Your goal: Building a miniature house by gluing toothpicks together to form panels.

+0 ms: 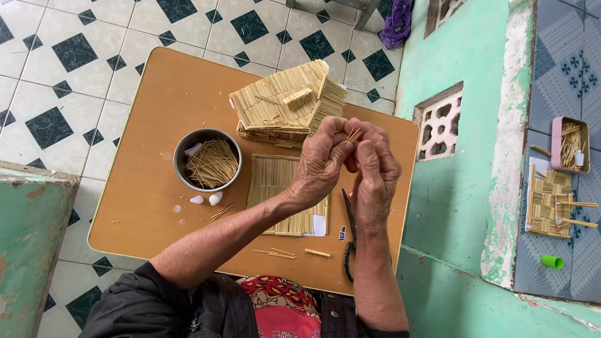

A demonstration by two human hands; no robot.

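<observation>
Both hands up: left hand (322,164) & right hand (374,169) pinch a toothpick bundle (355,134). Toothpick house (287,103) just behind, bowl (185,148) at left.

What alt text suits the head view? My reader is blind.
Both hands, left hand and right hand, pinch thin sticks above a small wooden table. On it sit a stick house model, a stick-filled bowl and a flat stick panel.
</observation>
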